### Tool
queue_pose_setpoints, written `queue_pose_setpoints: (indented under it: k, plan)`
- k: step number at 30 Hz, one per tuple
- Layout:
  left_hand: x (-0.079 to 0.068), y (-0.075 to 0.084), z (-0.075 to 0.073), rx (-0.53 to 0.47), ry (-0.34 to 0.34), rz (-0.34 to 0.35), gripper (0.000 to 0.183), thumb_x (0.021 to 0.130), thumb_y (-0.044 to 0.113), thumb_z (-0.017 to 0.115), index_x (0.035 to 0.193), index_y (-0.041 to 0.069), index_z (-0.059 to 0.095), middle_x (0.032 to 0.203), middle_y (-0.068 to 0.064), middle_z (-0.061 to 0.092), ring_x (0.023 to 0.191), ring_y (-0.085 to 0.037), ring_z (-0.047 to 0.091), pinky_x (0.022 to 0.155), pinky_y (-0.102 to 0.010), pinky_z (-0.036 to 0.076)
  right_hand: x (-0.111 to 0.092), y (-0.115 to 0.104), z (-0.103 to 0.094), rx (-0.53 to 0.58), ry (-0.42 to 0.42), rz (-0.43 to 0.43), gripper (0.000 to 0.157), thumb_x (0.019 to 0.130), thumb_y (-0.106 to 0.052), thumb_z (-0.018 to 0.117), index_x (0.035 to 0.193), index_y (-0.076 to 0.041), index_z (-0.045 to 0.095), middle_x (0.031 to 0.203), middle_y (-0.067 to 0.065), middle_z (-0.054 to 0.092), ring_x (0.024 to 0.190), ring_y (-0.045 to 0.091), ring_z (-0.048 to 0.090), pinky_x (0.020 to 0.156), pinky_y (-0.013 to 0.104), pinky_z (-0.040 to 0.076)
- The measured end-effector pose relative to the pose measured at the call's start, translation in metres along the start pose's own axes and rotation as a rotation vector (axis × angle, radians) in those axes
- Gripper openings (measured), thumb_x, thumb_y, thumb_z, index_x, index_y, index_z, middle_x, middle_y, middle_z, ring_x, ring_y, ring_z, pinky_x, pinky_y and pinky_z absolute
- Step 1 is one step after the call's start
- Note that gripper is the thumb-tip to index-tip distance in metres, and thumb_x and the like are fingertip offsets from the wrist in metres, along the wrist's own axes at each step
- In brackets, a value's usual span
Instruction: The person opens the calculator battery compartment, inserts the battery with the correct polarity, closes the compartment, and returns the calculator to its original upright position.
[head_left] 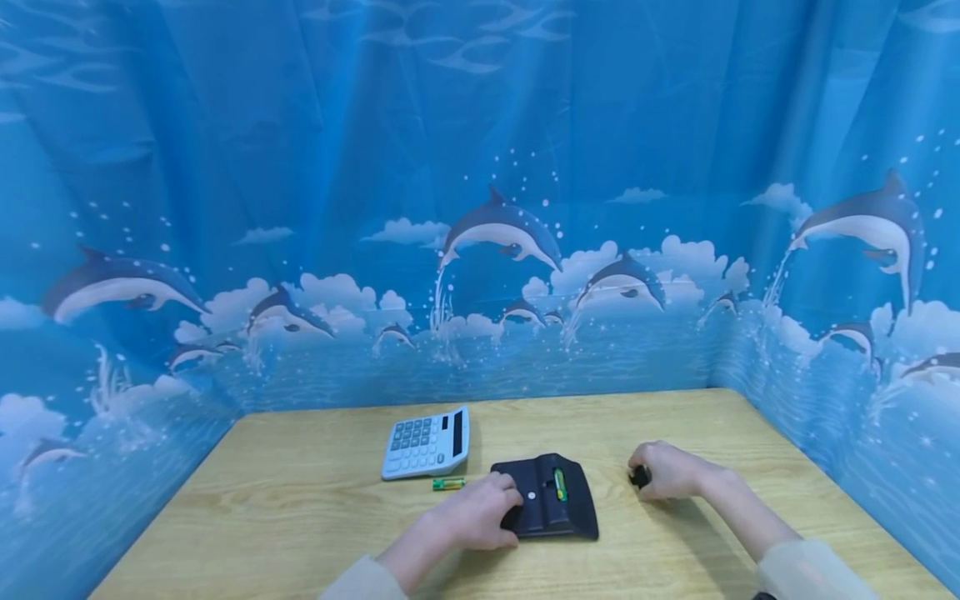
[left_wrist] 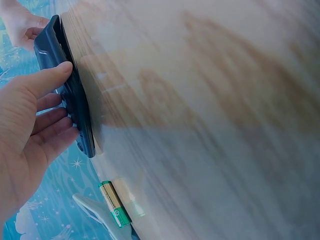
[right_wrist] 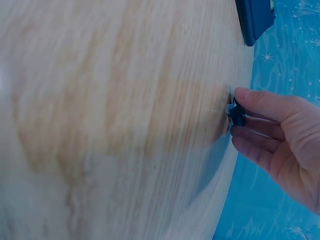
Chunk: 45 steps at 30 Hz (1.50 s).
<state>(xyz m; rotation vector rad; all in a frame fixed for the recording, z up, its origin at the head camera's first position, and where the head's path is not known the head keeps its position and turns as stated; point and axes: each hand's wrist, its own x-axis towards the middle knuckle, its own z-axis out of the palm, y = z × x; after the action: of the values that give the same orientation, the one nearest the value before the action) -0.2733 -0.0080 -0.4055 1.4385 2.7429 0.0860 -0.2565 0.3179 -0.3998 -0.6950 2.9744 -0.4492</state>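
A black calculator (head_left: 536, 518) lies back side up on the table, its battery slot uncovered. In that slot sits a green battery (head_left: 560, 484). My left hand (head_left: 480, 510) grips the calculator's left side, the thumb at its near edge and the fingers over its back. Off to the right, my right hand (head_left: 667, 471) pinches a small black battery cover (right_wrist: 237, 114) between thumb and fingers, low at the tabletop. A second green and gold battery (left_wrist: 115, 204) lies loose on the table to the left of the calculator.
A light blue calculator (head_left: 424, 446) lies behind the loose battery, keys up. The wood-grain table (head_left: 300, 517) meets a blue dolphin-print curtain (head_left: 480, 350) along its back and sides.
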Motion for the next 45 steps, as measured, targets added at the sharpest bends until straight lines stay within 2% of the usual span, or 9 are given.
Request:
queue_pose_setpoints:
  k: [4,10,24,35,40,45]
  plan:
    - [0.000,0.000,0.001,0.001,0.003,0.008,0.042,0.077,0.039,0.074,0.111,0.016,0.065,0.104,0.006,0.056,0.095,-0.005,0.050,0.083,-0.021,0.045,0.000,0.001,0.001,-0.024,0.006,0.001,0.039,0.069,-0.012,0.077,0.100,0.006,0.063,0.101,0.016,0.061,0.096,0.038,0.057,0.078,0.046,0.048]
    - [0.000,0.000,0.001,0.008,0.008,0.008,0.042,0.077,0.039,0.073,0.111,0.016,0.065,0.104,0.005,0.055,0.094,-0.006,0.050,0.083,-0.021,0.045,0.001,0.001,0.001,-0.021,0.000,0.032,0.043,0.070,-0.014,0.077,0.104,0.007,0.062,0.104,0.018,0.060,0.099,0.039,0.056,0.082,0.048,0.047]
    - [0.000,0.000,0.002,0.006,-0.011,-0.009,0.043,0.077,0.039,0.073,0.112,0.017,0.064,0.104,0.006,0.055,0.095,-0.005,0.049,0.083,-0.021,0.045,0.001,0.001,0.006,-0.038,0.045,0.009,0.044,0.069,-0.018,0.079,0.101,0.008,0.062,0.098,0.012,0.059,0.091,0.034,0.058,0.079,0.045,0.049]
    - [0.002,0.001,0.002,0.007,-0.004,-0.015,0.043,0.076,0.040,0.074,0.113,0.018,0.064,0.103,0.007,0.054,0.094,-0.004,0.049,0.083,-0.020,0.045,0.002,0.002,0.007,-0.102,0.097,-0.007,0.043,0.070,-0.023,0.079,0.099,0.006,0.064,0.095,0.011,0.060,0.087,0.031,0.059,0.077,0.044,0.049]
    - [0.001,0.001,0.001,0.005,-0.007,-0.012,0.043,0.077,0.039,0.073,0.113,0.018,0.064,0.103,0.007,0.054,0.094,-0.004,0.049,0.083,-0.020,0.045,0.002,-0.003,0.006,-0.065,0.104,-0.002,0.046,0.072,-0.024,0.078,0.103,0.006,0.063,0.099,0.011,0.060,0.090,0.032,0.059,0.080,0.046,0.048]
    - [0.000,0.000,0.001,0.011,0.001,-0.007,0.043,0.077,0.038,0.073,0.112,0.016,0.064,0.104,0.006,0.055,0.095,-0.005,0.049,0.083,-0.021,0.045,0.006,-0.010,0.001,-0.026,0.134,-0.067,0.046,0.073,-0.026,0.077,0.105,0.005,0.062,0.102,0.011,0.061,0.093,0.032,0.059,0.081,0.046,0.048]
